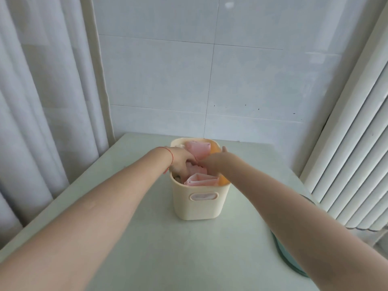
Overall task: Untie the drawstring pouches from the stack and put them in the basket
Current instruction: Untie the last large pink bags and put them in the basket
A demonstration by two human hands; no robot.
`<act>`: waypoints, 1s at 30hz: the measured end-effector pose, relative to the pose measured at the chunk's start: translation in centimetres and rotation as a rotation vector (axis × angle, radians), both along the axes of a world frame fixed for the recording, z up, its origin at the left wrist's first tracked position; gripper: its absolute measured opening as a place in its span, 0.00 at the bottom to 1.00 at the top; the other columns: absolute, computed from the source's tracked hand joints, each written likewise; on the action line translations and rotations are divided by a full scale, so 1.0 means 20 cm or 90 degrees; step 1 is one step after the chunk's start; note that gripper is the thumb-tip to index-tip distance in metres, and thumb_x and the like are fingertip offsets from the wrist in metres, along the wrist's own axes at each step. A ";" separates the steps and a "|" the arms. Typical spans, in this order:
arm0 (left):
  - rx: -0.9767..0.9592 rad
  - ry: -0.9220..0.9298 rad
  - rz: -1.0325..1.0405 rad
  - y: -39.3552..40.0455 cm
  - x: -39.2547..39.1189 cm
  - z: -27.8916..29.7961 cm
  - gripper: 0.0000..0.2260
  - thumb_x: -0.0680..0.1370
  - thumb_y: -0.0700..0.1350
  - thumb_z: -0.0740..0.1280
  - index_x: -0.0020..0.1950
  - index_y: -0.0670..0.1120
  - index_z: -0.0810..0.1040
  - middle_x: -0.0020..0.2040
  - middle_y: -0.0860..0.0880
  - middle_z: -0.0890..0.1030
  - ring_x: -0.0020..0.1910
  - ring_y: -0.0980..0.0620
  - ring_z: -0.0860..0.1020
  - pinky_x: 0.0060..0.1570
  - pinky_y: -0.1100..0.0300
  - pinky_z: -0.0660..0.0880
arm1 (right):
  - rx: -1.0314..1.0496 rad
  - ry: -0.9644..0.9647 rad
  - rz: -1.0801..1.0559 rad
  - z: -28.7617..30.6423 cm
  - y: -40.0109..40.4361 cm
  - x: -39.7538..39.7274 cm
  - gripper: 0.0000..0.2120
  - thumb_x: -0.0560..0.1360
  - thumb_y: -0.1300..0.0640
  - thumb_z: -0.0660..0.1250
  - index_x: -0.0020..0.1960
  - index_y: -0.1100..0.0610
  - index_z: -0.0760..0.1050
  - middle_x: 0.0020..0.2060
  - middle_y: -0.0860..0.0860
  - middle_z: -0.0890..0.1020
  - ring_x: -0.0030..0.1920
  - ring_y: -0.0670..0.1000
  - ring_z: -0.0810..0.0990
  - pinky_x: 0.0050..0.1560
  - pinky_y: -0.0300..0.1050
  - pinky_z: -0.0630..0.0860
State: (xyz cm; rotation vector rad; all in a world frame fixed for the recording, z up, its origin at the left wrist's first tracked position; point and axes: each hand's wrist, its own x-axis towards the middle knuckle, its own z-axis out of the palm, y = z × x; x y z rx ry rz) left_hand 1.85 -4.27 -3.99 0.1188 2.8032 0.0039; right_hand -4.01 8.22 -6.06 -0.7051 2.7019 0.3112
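Observation:
A cream plastic basket [199, 203] with a slot handle stands in the middle of the pale table [147, 238]. Pink drawstring pouches [199, 151] fill it, one upright at the back and another [201, 180] at the front, with an orange piece [223, 180] along the right wall. Both my hands reach down into the basket. My left hand [181, 162], a red thread on its wrist, has its fingers curled down among the pink pouches. My right hand [212, 162] meets it at the middle, fingers bent on the pink fabric. The fingertips of both are hidden.
A tiled wall rises behind the table. White curtains hang at the left, a ribbed white radiator [357, 154] stands at the right. A teal round object [294, 263] shows past the table's right edge, under my right forearm.

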 end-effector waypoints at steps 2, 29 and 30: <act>-0.018 0.017 0.028 0.00 0.00 -0.04 0.16 0.73 0.53 0.67 0.59 0.65 0.72 0.60 0.59 0.73 0.56 0.51 0.74 0.32 0.61 0.69 | -0.017 -0.003 0.019 0.00 0.01 0.03 0.25 0.80 0.40 0.48 0.75 0.45 0.61 0.73 0.47 0.65 0.77 0.53 0.49 0.72 0.63 0.34; 0.167 0.067 -0.006 -0.10 -0.01 0.01 0.43 0.52 0.70 0.76 0.65 0.67 0.68 0.68 0.65 0.66 0.66 0.56 0.68 0.46 0.52 0.80 | 0.029 0.054 0.069 0.05 -0.05 -0.02 0.43 0.62 0.30 0.72 0.72 0.45 0.65 0.59 0.47 0.76 0.66 0.54 0.70 0.68 0.53 0.60; 0.124 0.089 -0.001 -0.11 -0.01 0.01 0.39 0.53 0.67 0.76 0.62 0.69 0.67 0.67 0.64 0.66 0.66 0.55 0.66 0.35 0.55 0.79 | 0.038 0.047 0.067 0.04 -0.06 -0.02 0.38 0.63 0.31 0.72 0.68 0.45 0.70 0.54 0.46 0.77 0.64 0.54 0.72 0.66 0.51 0.61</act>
